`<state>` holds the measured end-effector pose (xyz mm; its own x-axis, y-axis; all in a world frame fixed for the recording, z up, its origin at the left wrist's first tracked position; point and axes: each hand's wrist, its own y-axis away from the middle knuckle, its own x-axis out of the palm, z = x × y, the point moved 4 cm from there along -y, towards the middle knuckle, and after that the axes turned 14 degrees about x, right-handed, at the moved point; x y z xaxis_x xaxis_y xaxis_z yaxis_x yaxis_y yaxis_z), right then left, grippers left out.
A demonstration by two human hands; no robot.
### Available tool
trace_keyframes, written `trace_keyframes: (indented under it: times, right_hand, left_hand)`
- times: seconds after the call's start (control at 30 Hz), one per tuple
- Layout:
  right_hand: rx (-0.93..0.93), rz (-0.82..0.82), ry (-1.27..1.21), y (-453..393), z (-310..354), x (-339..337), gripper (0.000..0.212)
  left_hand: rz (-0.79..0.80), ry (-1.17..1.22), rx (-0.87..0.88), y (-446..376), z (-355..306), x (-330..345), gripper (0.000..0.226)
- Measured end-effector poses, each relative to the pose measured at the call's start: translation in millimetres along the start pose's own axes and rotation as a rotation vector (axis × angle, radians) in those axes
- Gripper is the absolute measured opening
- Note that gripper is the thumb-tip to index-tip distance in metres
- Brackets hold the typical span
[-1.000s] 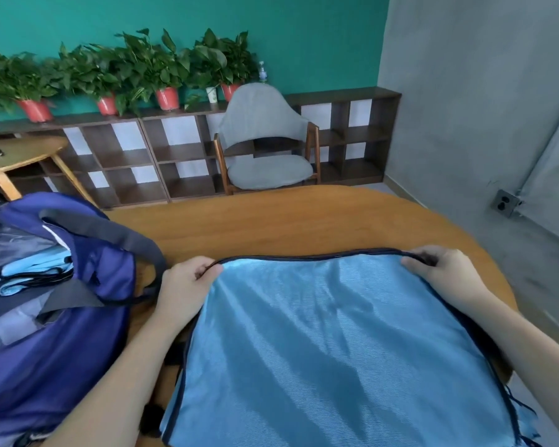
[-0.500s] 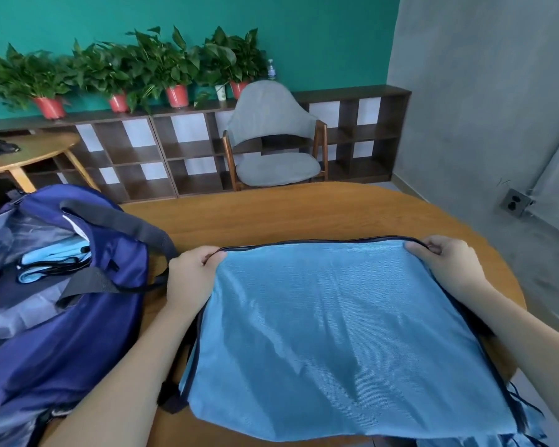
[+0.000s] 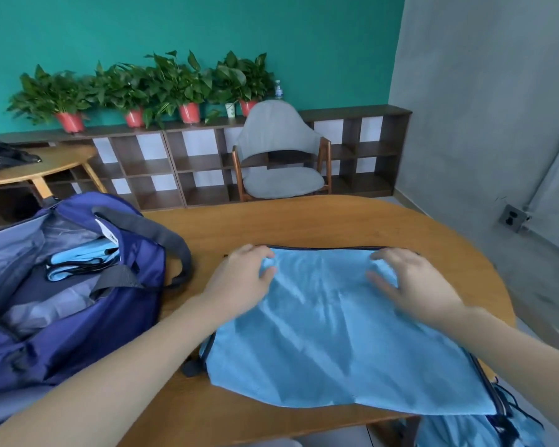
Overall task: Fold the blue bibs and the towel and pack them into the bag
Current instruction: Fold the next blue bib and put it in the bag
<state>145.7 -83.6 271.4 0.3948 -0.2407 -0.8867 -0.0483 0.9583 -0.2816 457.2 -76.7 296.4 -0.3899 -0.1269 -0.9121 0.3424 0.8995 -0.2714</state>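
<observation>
Blue bib flat on table — left hand, right hand, fingers spread, pressing its far edge

A blue bib lies spread on the wooden table, its far edge trimmed in dark binding. The left hand and right hand rest on it near the far corners, fingers spread. To the left, touching the table, the open purple bag holds a folded blue bib.
</observation>
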Motion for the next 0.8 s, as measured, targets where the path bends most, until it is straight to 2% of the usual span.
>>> trace_keyframes:
  times: [0.1,0.17,0.23,0.33,0.47,0.53,0.6,0.63,0.7,0.73,0.8]
  right_hand:
    - [-0.076,0.281,0.035,29,19,28,0.068]
    - [-0.034,0.349,0.098,33,15,40,0.080]
    - [0.037,0.364,0.145,31,10,43,0.085]
    - [0.091,0.371,0.191,29,8,45,0.087]
    - [0.183,0.369,0.245,25,4,50,0.090]
    - [0.266,0.257,0.355,16,2,44,0.086]
    - [0.297,0.082,0.506,8,6,27,0.082]
    - [0.274,0.009,0.543,4,9,19,0.081]
    - [0.190,-0.078,0.532,-1,11,7,0.078]
    - [0.140,-0.073,0.491,-1,7,6,0.075]
    - [0.041,0.053,0.379,3,-2,12,0.067]
  left_hand:
    - [0.213,0.026,0.000,33,-38,23,0.047]
    - [0.366,-0.030,-0.105,53,-36,37,0.059]
    - [0.406,-0.041,-0.175,69,-22,45,0.068]
    - [0.350,-0.055,-0.152,84,-3,48,0.075]
    - [0.296,-0.065,0.022,64,8,49,0.072]
    - [0.250,-0.130,0.155,24,22,44,0.069]
    - [0.139,-0.228,0.166,-23,42,35,0.061]
    - [0.161,-0.243,0.080,-42,49,28,0.052]
    - [0.082,-0.174,-0.026,-67,47,21,0.048]
    - [0.024,-0.141,-0.013,-72,36,21,0.047]
    - [-0.001,-0.111,0.111,-64,2,27,0.048]
